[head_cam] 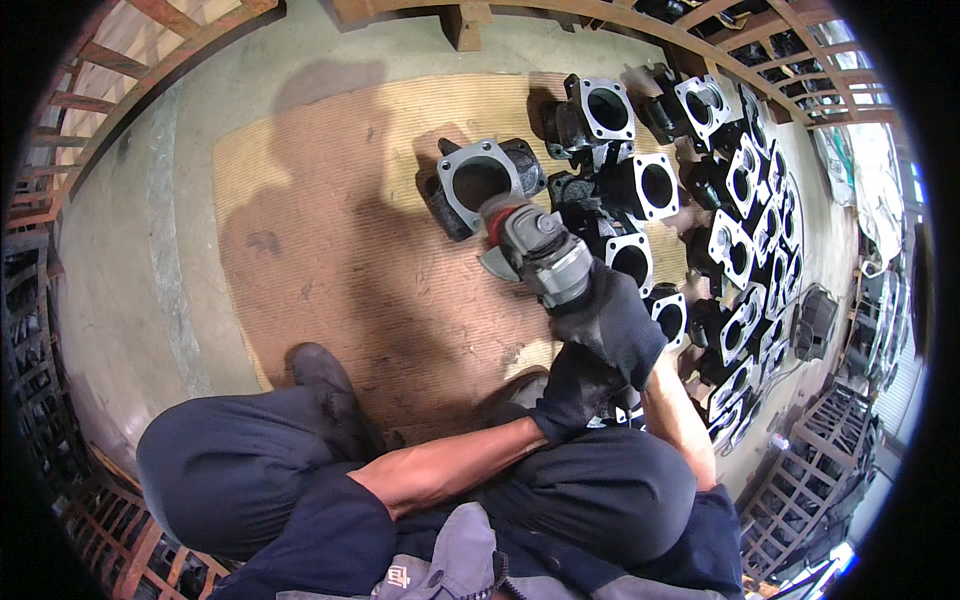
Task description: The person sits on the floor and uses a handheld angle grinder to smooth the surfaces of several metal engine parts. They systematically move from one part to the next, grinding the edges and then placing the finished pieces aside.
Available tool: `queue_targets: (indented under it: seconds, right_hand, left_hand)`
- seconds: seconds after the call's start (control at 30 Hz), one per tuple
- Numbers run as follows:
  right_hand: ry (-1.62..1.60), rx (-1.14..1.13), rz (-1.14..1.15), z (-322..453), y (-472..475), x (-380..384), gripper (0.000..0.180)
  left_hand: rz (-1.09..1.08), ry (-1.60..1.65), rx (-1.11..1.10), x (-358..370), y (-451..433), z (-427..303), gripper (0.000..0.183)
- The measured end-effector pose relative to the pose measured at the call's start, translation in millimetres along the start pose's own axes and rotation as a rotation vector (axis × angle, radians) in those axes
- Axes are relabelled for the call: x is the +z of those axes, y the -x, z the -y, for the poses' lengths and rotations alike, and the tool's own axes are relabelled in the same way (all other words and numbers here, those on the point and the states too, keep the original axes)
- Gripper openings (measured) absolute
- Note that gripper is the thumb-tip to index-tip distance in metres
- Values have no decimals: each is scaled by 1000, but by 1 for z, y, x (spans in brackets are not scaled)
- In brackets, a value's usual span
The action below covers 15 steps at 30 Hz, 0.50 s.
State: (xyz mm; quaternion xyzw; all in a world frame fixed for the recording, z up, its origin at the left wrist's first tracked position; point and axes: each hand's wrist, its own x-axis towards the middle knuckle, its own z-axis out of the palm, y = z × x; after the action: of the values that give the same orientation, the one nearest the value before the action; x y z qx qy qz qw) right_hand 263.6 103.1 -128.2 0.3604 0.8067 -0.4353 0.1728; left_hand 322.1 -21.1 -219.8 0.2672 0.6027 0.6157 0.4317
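Observation:
An angle grinder (pixel 544 251) is held in my right hand (pixel 619 322), which wears a black glove and wraps around the body behind its metal gear head. My left hand (pixel 574 394), gloved as well, is closed on the rear of the tool below the right one; its fingers are partly hidden. The blurred red disc, beside a metal guard (pixel 499 265), meets the lower right rim of a square flange on a black metal casting (pixel 452 184). That casting has a large round bore, bolt holes in the flange corners and a side port.
Corrugated cardboard (pixel 315 300) covers the floor under my shoes (pixel 322 371). Several similar castings (pixel 656 187) stand in rows on the right. Rusty metal crates (pixel 112 60) ring the area. A dark object with a cable (pixel 815 322) lies at far right.

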Motion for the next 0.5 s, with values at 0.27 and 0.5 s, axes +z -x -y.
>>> queue_targets:
  seconds: [0.27,0.5]
  right_hand:
    - [39,-62,-12,-10,-7,-11,50]
    - [-19,-22,-19,2,-17,-22,47]
  left_hand:
    - [4,42,-16,-2,-10,-10,32]
    - [-11,102,57,-1,-33,-10,31]
